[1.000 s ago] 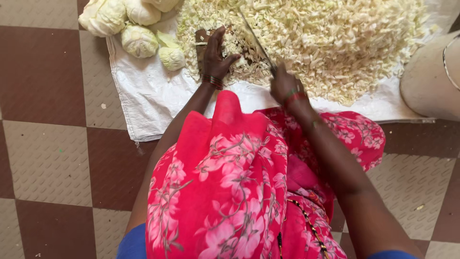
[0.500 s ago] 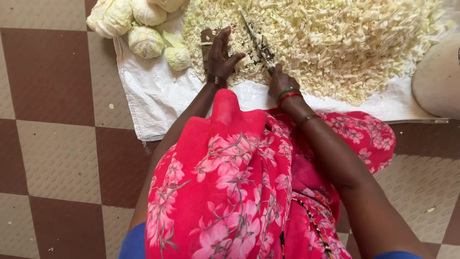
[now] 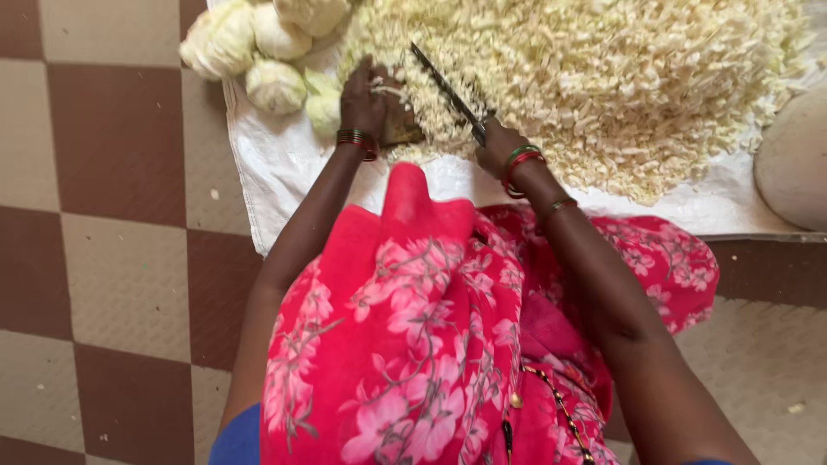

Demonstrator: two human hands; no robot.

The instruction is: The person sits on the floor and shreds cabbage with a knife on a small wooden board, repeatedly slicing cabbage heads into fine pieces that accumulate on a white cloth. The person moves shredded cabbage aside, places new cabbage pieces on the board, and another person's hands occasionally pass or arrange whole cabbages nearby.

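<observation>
A white sheet (image 3: pixel 284 172) lay on the checked floor (image 3: pixel 112 284) and served as the reference surface. The shredded cabbage pile (image 3: pixel 620 77) covered most of the sheet's upper right area; this portion of the work was done. At the sheet's upper left corner sat several uncut cabbage pieces (image 3: pixel 258 52), which remained to be processed. By volume, shredded material far exceeded what was uncut, so the work appeared well advanced. A pale rounded object (image 3: pixel 792 164) rested at the sheet's right edge; its kind could not be determined. Near the sheet's centre, the left hand (image 3: pixel 366 99) pressed down on a small portion of cabbage at the pile's edge, fingers narrow and curled over it. The right hand (image 3: pixel 500 146) was closed around the handle of a knife (image 3: pixel 444 86), blade angled toward the left hand.
</observation>
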